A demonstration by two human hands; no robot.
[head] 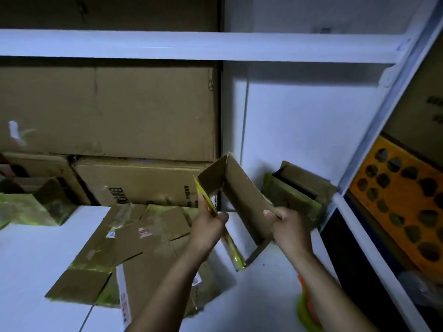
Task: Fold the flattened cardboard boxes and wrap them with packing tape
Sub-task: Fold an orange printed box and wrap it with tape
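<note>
The left hand point(208, 224) pinches one wall of the half-open box point(239, 188), and the right hand point(288, 227) clamps the opposite wall. Best to spread evenly until the corners square. Flat boxes point(134, 238) lie left of the grip, a folded box point(294, 190) just beyond.

Plain brown on the held box point(239, 188), with a yellow strip point(203, 197) along its 9 o'clock edge. Brown on the flattened boxes point(143, 248) at 7 o'clock, crossed by glossy yellow-green tape point(91, 265) and dotted with white labels point(143, 233) in red print. White on the shelf surface point(36, 259). Brown with black lettering on the stacked cartons point(143, 183) at 10 o'clock. Orange with dark round spots on the panel point(395, 200) at 3 o'clock. Lime green and orange on a blurred object point(306, 310) at 5 o'clock.
</note>
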